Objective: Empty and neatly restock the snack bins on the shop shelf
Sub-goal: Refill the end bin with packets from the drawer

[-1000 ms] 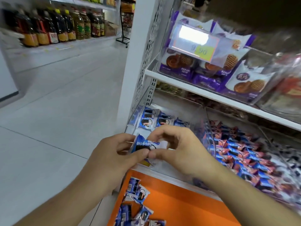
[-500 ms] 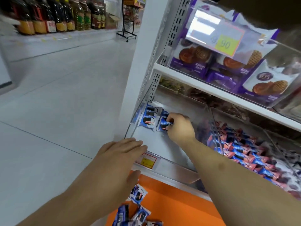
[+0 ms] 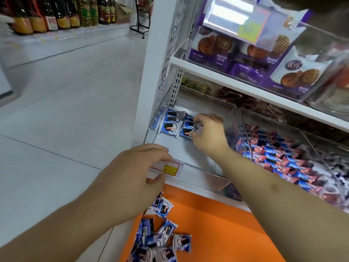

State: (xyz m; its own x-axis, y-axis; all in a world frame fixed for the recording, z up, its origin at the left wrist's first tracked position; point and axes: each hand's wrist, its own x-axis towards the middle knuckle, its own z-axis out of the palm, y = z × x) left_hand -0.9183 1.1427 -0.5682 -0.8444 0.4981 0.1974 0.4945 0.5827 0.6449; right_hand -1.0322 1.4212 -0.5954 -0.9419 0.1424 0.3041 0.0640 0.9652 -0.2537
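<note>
A clear plastic bin (image 3: 190, 167) on the lower shelf holds a short row of blue cookie packets (image 3: 170, 123) against its back left. My right hand (image 3: 206, 134) reaches deep into the bin and pinches one blue packet (image 3: 188, 128) at the right end of that row. My left hand (image 3: 136, 176) rests on the bin's front lip, fingers over the edge and thumb below the yellow price tag (image 3: 169, 168). A loose pile of the same blue packets (image 3: 160, 241) lies on the orange ledge (image 3: 217, 233) below.
The neighbouring bin (image 3: 283, 159) to the right is full of blue and pink packets. Purple cookie bags (image 3: 245, 59) fill the shelf above. A white perforated shelf post (image 3: 160, 53) stands at left, with grey aisle floor and bottles (image 3: 56, 14) beyond.
My right hand carried a blue packet from the bin's front into its back and set it in the row. My left hand let go of the packet and came to rest on the bin's lip.
</note>
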